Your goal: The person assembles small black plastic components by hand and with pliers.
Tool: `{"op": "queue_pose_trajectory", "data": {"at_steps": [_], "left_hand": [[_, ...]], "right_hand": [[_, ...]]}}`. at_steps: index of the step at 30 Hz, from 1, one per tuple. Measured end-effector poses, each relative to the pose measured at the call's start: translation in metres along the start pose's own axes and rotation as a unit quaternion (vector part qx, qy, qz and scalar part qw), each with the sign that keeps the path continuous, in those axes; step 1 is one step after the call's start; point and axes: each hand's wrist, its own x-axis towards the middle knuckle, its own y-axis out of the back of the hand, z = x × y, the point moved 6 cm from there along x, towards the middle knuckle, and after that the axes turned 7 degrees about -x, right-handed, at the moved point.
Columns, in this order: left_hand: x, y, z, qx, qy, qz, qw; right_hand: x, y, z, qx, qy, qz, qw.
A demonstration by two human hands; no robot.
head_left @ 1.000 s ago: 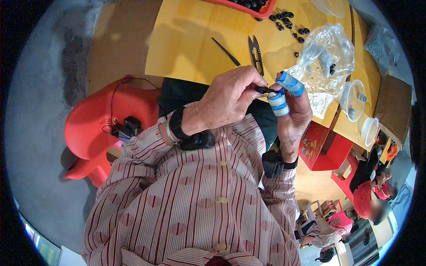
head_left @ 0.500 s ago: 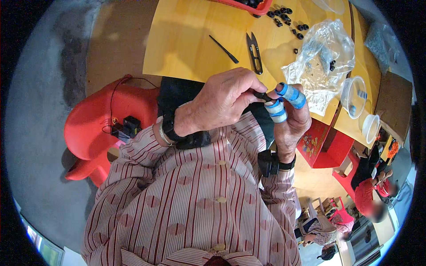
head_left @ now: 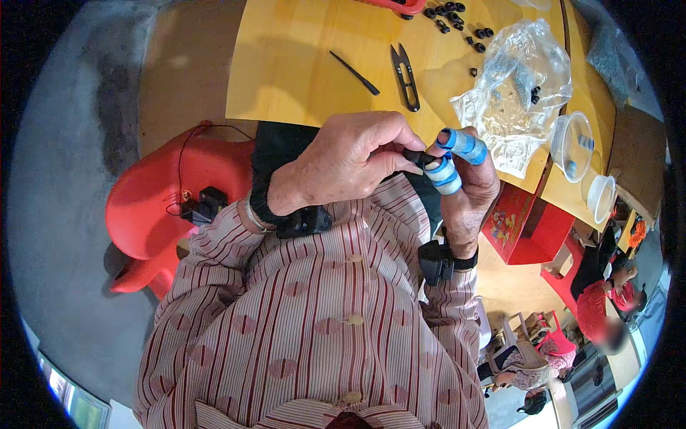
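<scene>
Close to the table's front edge, my left hand [head_left: 346,157] pinches a small black rubbery piece [head_left: 415,156] between thumb and forefinger. My right hand [head_left: 469,193], with blue and white tape round its thumb and forefinger, grips the other end of that piece. Its exact kind is hard to tell, since fingertips cover most of it. Beyond the hands, black thread snips [head_left: 405,80] and a thin black stick-like tool [head_left: 355,74] lie on the yellow table [head_left: 286,64]. Several small black pieces [head_left: 451,17] are scattered farther back.
A crumpled clear plastic bag [head_left: 504,100] lies right of the snips, with clear tubs [head_left: 570,146] beside it. At the back edge is a red tray [head_left: 400,6]. A red chair [head_left: 153,193] holding a black device stands at left. People sit at lower right.
The black piece sits slightly farther left, and both hands have shifted a little with it. Table items appear slightly higher as the view moved.
</scene>
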Motion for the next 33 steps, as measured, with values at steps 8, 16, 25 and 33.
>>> {"op": "queue_pose_trajectory", "data": {"at_steps": [8, 16, 25, 33], "left_hand": [[-0.004, -0.001, 0.000, 0.027, -0.021, 0.008, 0.999], [-0.006, -0.002, 0.001, 0.042, -0.053, -0.021, 0.998], [-0.006, -0.003, 0.000, 0.031, -0.076, 0.007, 0.997], [-0.007, -0.004, 0.001, 0.061, -0.081, 0.012, 0.995]], "right_hand": [[0.001, -0.002, -0.004, -0.042, 0.012, -0.039, 0.998], [0.002, -0.004, 0.000, -0.015, -0.044, -0.071, 0.996], [0.005, -0.009, 0.005, -0.008, -0.071, -0.075, 0.995], [0.000, -0.010, 0.006, -0.024, -0.066, -0.021, 0.997]]}}
